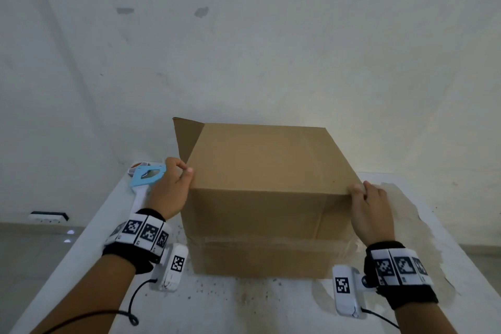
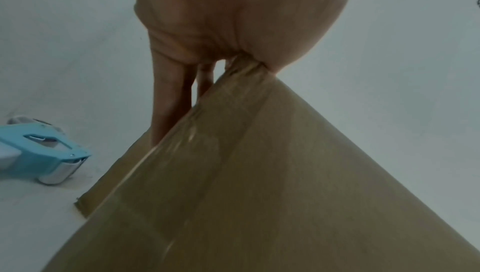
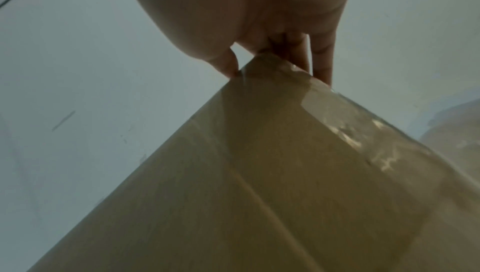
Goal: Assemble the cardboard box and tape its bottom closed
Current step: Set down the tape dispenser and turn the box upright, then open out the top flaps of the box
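Observation:
A brown cardboard box (image 1: pixel 268 171) stands on a white table (image 1: pixel 230 304), with clear tape (image 1: pixel 271 240) running across its near face. A flap sticks out at its far left. My left hand (image 1: pixel 173 187) grips the box's near upper left corner, thumb on top and fingers (image 2: pixel 166 100) down the left side. My right hand (image 1: pixel 371 206) grips the near upper right corner, thumb on the top edge and fingers (image 3: pixel 322 59) on the right side. The wrist views show the taped box (image 2: pixel 259 174) (image 3: pixel 272 174) edge running away under each palm.
A blue and white tape dispenser (image 1: pixel 146 177) lies on the table to the left of the box, just behind my left hand, also seen as the tape dispenser (image 2: pixel 44 159) in the left wrist view. A bare wall rises behind the table. The table's near part has dark specks.

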